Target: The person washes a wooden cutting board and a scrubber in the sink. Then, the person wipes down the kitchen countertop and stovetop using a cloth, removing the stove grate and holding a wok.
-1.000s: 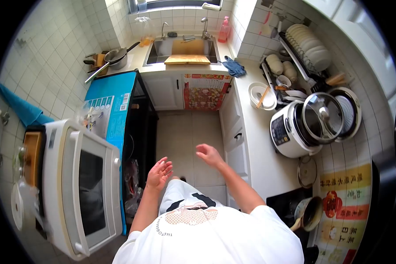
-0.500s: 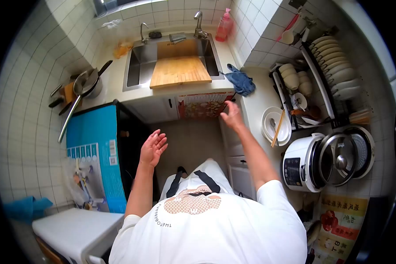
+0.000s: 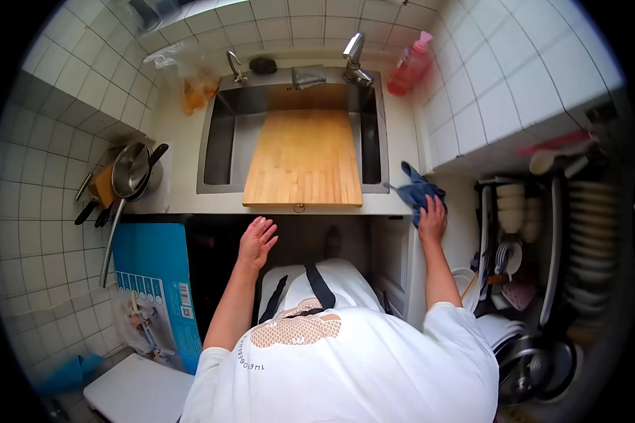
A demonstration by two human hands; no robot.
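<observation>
My right hand [image 3: 432, 221] is at the crumpled blue cloth [image 3: 418, 189] on the counter, right of the sink. Its fingers lie spread over the cloth's edge and do not look closed around it. Low in front of the counter, my left hand [image 3: 258, 243] hangs open, palm turned inward and holding nothing. A wooden cutting board [image 3: 303, 166] lies across the steel sink [image 3: 222, 176], its near edge reaching over the counter's front. That board is the thing nearest my left hand.
A tap [image 3: 355, 60] and a pink soap bottle [image 3: 409, 65] stand behind the sink. Pots and knives [image 3: 130, 173] sit on the left. Below them is a blue box [image 3: 152, 254]. At right, a dish rack [image 3: 554, 247] holds plates and bowls.
I have moved closer to the sink. My right hand has gone forward and right from the air to the blue cloth. My left hand stays open, now just before the counter edge.
</observation>
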